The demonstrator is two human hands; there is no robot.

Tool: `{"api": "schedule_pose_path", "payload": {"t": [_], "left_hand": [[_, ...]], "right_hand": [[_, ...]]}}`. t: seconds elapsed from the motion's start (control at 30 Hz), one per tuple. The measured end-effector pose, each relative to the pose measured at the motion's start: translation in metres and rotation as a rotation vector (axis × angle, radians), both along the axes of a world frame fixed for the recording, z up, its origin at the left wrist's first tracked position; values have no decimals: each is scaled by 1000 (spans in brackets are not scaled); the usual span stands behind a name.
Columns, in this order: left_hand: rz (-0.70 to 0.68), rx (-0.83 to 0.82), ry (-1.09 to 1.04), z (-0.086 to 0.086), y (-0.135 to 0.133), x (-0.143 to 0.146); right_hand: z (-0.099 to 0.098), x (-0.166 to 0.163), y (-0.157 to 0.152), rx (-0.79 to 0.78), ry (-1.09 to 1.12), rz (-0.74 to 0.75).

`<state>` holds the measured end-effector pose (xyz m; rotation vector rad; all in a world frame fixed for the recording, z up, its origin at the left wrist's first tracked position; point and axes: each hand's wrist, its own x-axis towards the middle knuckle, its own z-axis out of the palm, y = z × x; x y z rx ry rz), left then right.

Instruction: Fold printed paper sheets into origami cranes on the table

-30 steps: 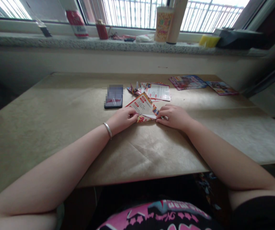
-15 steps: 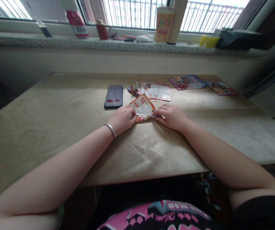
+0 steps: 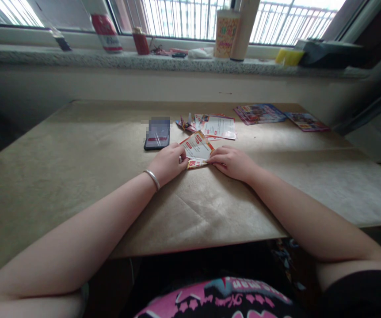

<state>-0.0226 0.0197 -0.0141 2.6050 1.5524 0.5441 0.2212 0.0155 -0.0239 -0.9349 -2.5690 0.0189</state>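
Note:
A folded printed paper leaflet (image 3: 197,149) with red labels lies on the brown paper-covered table (image 3: 78,168). My left hand (image 3: 168,162), with a silver bracelet on its wrist, pinches the leaflet's left edge with curled fingers. My right hand (image 3: 230,162) presses down on the leaflet's right edge, fingers closed on the fold. Both hands rest on the table, one on each side of the leaflet.
A dark phone (image 3: 158,135) lies just left of the leaflet. More leaflets (image 3: 217,126) lie behind it, and two colourful booklets (image 3: 260,113) at the far right. The windowsill (image 3: 78,57) holds a can, cups and small items.
Both hands have drawn closer together and the leaflet has been folded narrower between them. My right hand has slid to the left.

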Motion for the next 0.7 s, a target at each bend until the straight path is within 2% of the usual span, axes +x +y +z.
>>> {"api": "schedule_pose_path", "payload": {"t": [0.17,0.3,0.37,0.7], "left_hand": [[-46,79,6,0,-1,-5],[-287,139,82,1,-2,-13],[-348,167,133,0,-2,-15],[-302,228,226,-6,0,-8]], "right_hand": [[0,-1,1,9,-13,-2],[-2,1,3,25,-14,-20],[-2,2,3,35,-13,-37],[-1,4,1,22,-6,-59]]}}
